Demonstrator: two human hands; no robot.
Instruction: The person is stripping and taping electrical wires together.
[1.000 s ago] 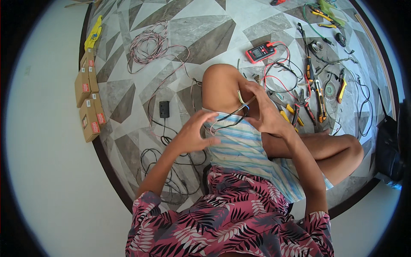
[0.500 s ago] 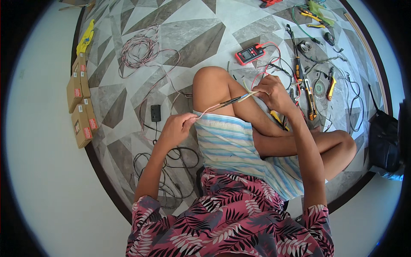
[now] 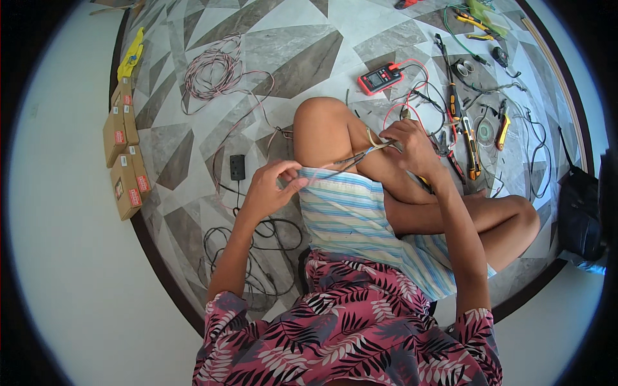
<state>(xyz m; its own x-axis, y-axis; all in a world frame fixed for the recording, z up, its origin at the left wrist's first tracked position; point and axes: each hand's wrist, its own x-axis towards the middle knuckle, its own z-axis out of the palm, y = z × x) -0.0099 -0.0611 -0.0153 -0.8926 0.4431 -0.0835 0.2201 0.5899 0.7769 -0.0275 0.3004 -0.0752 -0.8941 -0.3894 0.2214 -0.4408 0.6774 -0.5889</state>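
A few thin wires (image 3: 351, 159), dark, bluish and pale, stretch between my two hands above my raised left knee. At their left end my left hand (image 3: 273, 188) has thumb and forefinger around a pinkish strand, which is blurred. My right hand (image 3: 412, 143) grips the other end, where a yellowish wire loops up beside the fingers. A little beyond that hand lies a red and black multimeter (image 3: 380, 79) with its leads curling back toward me. Pliers with red handles (image 3: 454, 166) rest on the floor just right of my right hand.
To the right lie a yellow-black utility knife (image 3: 471, 149), another yellow-handled tool (image 3: 502, 132) and a black bag (image 3: 577, 212). A coil of pinkish wire (image 3: 211, 74) sits far left, black cable (image 3: 254, 257) near left. Small cardboard boxes (image 3: 127, 183) line the left wall.
The wires between my hands now sag and blur, with dark and light strands spread apart. My left fingers have loosened and opened slightly. My right hand has turned a little.
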